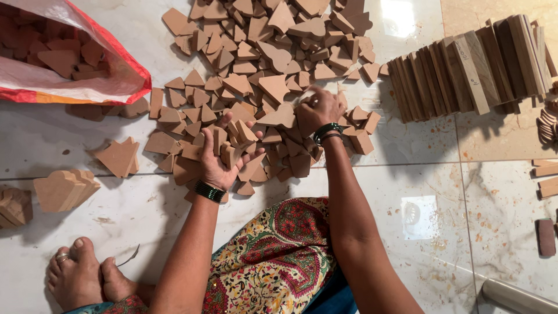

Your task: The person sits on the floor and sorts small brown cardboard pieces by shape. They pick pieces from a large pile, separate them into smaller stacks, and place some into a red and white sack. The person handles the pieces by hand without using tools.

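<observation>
A big heap of flat brown wooden cut-out pieces (273, 64) is spread over the marble floor. My left hand (224, 157) lies palm up at the heap's near edge and holds several small brown pieces (235, 136) stacked in its fingers. My right hand (317, 107) reaches into the heap just to the right, fingers closed around a brown piece among the loose ones. Both wrists wear dark green bangles.
An open white and red sack (75, 81) with more pieces lies at the far left. Sorted stacks (64, 189) stand on the near left. A row of wooden strips (471, 67) leans at the far right. My feet (87, 279) and patterned cloth (273, 261) are below.
</observation>
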A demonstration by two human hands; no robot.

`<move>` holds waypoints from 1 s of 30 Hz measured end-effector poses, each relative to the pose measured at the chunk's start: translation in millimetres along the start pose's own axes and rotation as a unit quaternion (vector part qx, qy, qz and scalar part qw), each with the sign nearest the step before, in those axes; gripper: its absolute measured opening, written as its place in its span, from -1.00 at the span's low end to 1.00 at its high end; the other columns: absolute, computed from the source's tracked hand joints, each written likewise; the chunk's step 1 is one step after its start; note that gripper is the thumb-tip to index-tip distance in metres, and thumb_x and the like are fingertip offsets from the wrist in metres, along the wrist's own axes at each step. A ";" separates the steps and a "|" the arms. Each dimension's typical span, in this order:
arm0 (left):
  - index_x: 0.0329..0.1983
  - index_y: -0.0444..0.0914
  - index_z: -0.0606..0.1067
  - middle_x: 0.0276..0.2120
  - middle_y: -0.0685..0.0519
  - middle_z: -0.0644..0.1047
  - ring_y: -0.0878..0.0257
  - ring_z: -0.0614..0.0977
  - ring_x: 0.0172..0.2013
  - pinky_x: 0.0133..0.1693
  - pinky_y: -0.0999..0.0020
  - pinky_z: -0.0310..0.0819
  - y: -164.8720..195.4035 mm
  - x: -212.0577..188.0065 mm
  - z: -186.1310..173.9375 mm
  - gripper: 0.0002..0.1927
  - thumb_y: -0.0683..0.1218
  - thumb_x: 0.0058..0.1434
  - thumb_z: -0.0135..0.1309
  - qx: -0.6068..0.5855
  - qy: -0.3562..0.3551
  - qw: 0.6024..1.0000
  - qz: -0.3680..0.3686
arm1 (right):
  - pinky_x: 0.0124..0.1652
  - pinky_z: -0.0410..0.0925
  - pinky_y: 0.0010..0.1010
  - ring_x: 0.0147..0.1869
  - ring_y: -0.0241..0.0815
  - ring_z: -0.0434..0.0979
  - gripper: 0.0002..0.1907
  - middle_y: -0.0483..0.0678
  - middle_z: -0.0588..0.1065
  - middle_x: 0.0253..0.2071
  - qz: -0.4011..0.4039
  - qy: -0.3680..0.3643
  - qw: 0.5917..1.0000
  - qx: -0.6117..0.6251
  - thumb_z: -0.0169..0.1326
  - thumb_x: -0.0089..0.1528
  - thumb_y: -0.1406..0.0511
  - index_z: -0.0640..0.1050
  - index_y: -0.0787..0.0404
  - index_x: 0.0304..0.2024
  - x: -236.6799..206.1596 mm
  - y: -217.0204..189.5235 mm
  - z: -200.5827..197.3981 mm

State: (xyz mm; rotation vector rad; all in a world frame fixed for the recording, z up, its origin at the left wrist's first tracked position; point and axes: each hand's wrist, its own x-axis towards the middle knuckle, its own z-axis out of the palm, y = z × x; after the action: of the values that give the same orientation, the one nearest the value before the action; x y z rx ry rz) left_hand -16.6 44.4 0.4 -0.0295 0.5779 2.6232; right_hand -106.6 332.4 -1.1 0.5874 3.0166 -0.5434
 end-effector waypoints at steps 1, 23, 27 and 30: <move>0.42 0.06 0.27 0.26 -0.13 0.41 -0.16 0.48 0.25 0.16 -0.30 0.45 -0.1 -0.2 0.1 -0.28 0.47 0.33 -0.19 0.003 -0.001 1.000 0.001 | 0.14 0.24 -0.10 0.00 -0.15 0.54 -0.67 -0.24 0.63 -0.18 -0.018 -0.017 1.000 -0.008 0.28 0.13 0.18 0.68 -0.14 -0.03 -2.2 -1.1 -2.3; 0.42 0.07 0.25 0.29 -0.13 0.40 -0.15 0.47 0.26 0.15 -0.32 0.43 -2.6 0.9 -4.7 -0.25 0.50 0.29 -0.19 0.009 0.007 1.000 -0.003 | -0.18 0.61 -0.23 -0.12 -0.19 0.66 -0.71 -0.02 0.58 -0.11 0.087 0.090 0.657 0.744 0.18 0.18 0.34 0.62 0.16 -0.02 13.9 94.8 -81.2; 0.42 0.07 0.25 0.29 -0.13 0.40 -0.15 0.47 0.26 0.17 -0.32 0.43 -1.2 -0.1 -3.5 -0.27 0.49 0.31 -0.18 0.005 0.003 1.000 -0.003 | -0.15 0.60 -0.17 -0.05 -0.08 0.60 -0.66 0.05 0.52 -0.06 0.129 0.130 0.725 0.664 0.24 0.23 0.23 0.54 0.17 0.02 22.5 101.0 -58.7; 0.42 0.07 0.26 0.29 -0.13 0.40 -0.15 0.47 0.26 0.17 -0.32 0.42 -0.7 -0.5 -2.5 -0.27 0.49 0.31 -0.19 0.003 0.004 1.000 -0.004 | -0.08 0.58 -0.15 -0.02 -0.01 0.57 -0.65 0.03 0.51 0.01 0.008 0.175 0.901 0.397 0.26 0.13 0.21 0.62 0.12 -0.03 30.8 103.4 -30.0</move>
State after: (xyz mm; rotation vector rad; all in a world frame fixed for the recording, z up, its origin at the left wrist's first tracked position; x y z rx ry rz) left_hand -15.9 43.8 -2.1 -0.0411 0.5885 2.6154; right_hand -95.8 443.5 -9.9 0.7875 2.9796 -1.8854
